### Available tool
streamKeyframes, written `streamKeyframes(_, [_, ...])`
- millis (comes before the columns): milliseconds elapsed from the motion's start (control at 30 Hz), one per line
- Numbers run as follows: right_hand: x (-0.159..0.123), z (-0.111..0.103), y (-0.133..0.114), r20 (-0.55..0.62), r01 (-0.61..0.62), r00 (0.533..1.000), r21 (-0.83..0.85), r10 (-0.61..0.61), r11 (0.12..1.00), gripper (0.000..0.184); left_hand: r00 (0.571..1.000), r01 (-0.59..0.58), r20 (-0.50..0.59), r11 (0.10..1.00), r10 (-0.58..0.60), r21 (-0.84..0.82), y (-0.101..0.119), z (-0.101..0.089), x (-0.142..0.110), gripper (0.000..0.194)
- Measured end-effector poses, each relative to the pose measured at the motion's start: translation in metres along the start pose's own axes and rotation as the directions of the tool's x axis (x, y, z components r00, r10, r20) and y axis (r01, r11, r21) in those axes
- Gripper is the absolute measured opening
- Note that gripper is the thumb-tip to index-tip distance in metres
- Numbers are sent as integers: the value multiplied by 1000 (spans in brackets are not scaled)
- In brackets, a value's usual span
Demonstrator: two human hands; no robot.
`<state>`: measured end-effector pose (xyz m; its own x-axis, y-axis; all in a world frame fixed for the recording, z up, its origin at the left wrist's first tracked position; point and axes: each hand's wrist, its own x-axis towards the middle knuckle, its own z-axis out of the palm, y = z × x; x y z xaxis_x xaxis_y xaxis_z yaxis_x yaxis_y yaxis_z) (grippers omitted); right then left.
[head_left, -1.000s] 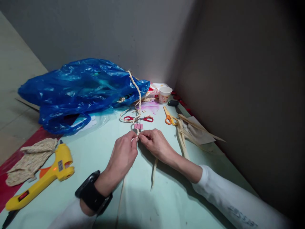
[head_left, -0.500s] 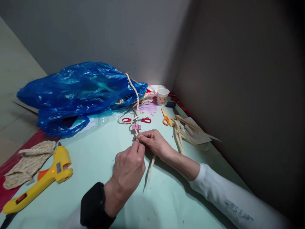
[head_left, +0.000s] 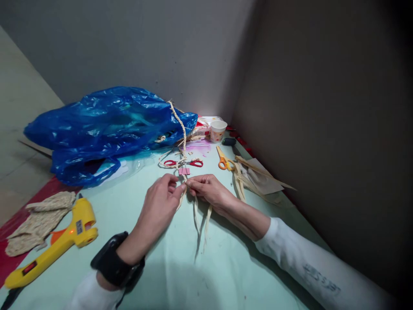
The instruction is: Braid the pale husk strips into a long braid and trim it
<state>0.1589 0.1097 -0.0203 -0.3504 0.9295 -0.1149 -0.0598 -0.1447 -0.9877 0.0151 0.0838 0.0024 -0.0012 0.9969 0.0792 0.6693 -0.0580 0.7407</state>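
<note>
A pale straw-coloured braid (head_left: 180, 122) runs down from the blue bag to a pink binder clip (head_left: 184, 171). Just below the clip, my right hand (head_left: 208, 189) pinches the braid's loose end between thumb and fingers. Facing it, my left hand (head_left: 164, 193) has thumb and fingertips closed on the same fibre strands. Loose strands (head_left: 196, 215) hang beneath my right hand onto the table, and another trails under my left hand. Red-handled scissors (head_left: 195, 163) lie behind the clip, partly covered by the braid.
On the left are a yellow glue gun (head_left: 58, 241) and a woven piece (head_left: 40, 219). A blue plastic bag (head_left: 109, 125) fills the back left. A paper cup (head_left: 218, 131), a dark spool (head_left: 229, 141), orange scissors (head_left: 222, 159) and fibre strips (head_left: 239, 183) lie to the right.
My left hand has moved up and left from below my right hand to beside it, its fingers now turned toward the braid. More loose strands now show below my right hand, which keeps its pinch.
</note>
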Motion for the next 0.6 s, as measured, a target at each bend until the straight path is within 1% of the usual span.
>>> streamKeyframes(33, [0,0,0,20,-4,1000,16,3,1000,27,993,55,111,984,-36,-167,-2,0,5,19])
streamKeyframes(100, [0,-1,0,63,-14,998,42,12,999,27,947,188,317,889,-52,-417,-4,4,10,20])
streamKeyframes(133, [1,-2,0,74,-18,997,32,16,999,27,922,253,383,835,-55,-489,-4,7,12,18])
streamKeyframes(200, [1,-5,0,66,-1,998,-49,4,999,28,890,349,445,769,-94,-536,-3,11,12,10])
streamKeyframes(267, [2,-9,-1,41,40,999,-191,-32,981,31,887,385,438,759,-147,-525,0,13,12,6])
streamKeyframes(333, [2,-11,-4,31,86,996,-368,-80,926,31,884,407,428,759,-187,-508,2,15,12,9])
streamKeyframes(367, [2,-11,-5,25,102,994,-470,-102,877,31,883,416,423,753,-202,-509,3,15,12,11])
streamKeyframes(433, [0,-11,-10,13,121,988,-664,-151,738,29,890,417,402,744,-217,-522,3,16,12,14])
streamKeyframes(500, [-3,-9,-14,15,122,984,-788,-179,604,27,915,367,350,775,-201,-515,0,18,13,18])
streamKeyframes(600, [-8,-6,-20,30,108,985,-870,-168,481,29,964,211,244,873,-110,-441,-8,22,15,20])
